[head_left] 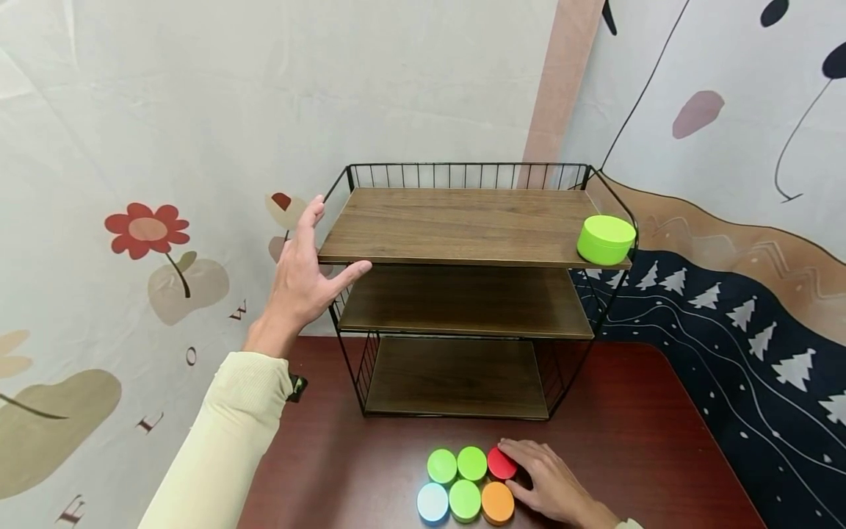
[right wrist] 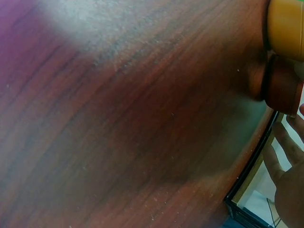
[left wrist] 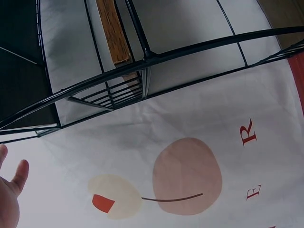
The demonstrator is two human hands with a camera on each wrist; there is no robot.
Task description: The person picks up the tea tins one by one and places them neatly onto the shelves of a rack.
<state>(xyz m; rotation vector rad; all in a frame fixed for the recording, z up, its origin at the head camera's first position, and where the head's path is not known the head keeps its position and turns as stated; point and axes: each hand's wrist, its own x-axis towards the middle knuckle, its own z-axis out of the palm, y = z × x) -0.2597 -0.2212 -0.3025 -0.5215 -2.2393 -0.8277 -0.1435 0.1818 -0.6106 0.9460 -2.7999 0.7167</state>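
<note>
My right hand [head_left: 548, 481] is at a red round container [head_left: 500, 464] on the table, with a finger at its far side and the thumb at its near side. In the right wrist view, part of that hand [right wrist: 290, 190] shows beside the dark red container [right wrist: 282, 88]. My left hand [head_left: 300, 275] is held up at the left end of a three-tier shelf rack [head_left: 456, 228], thumb and fingers spread. Only its fingertips and edge show in the left wrist view. On the top tier's right end stands a green round container [head_left: 606, 241].
Beside the red container, several round ones stand close together: green [head_left: 465, 501], orange [head_left: 498, 503] and light blue [head_left: 432, 503]. The rack's black wire frame [left wrist: 147, 59] stands on the dark red table [head_left: 634, 411]. Printed cloth [head_left: 423, 81] hangs behind.
</note>
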